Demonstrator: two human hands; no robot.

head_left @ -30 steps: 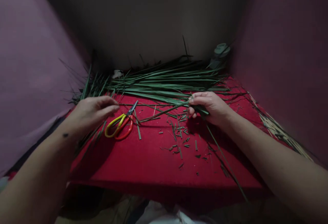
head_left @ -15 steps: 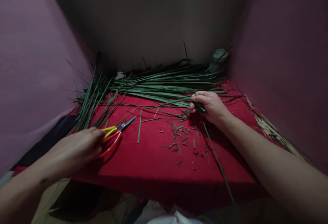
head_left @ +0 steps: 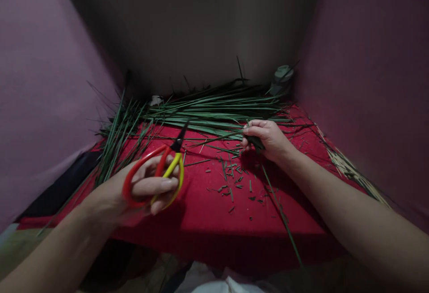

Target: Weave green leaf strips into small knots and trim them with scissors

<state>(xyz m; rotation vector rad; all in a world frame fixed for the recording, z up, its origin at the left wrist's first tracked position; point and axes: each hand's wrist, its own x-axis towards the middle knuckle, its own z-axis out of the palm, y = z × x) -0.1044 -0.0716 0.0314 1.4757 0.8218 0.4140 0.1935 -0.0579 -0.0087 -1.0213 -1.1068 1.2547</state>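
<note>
My left hand is closed on a pair of scissors with red and yellow handles, held above the front left of the red cloth. Their dark blades look closed and point up and away. My right hand pinches a small folded dark green leaf piece. One long green strip trails from it past the front edge, and another runs off to the left. Short green cuttings lie scattered on the cloth between and below my hands.
A pile of long green leaf strips lines the back, with more strips at left. A pale container stands at back right. Thin pale sticks lie along the right side. Walls close in the sides and back; the red cloth covers the surface.
The scissors have come up off the cloth in my left hand, moved right and turned blades upward. My right hand stays nearly in place with the leaf piece.
</note>
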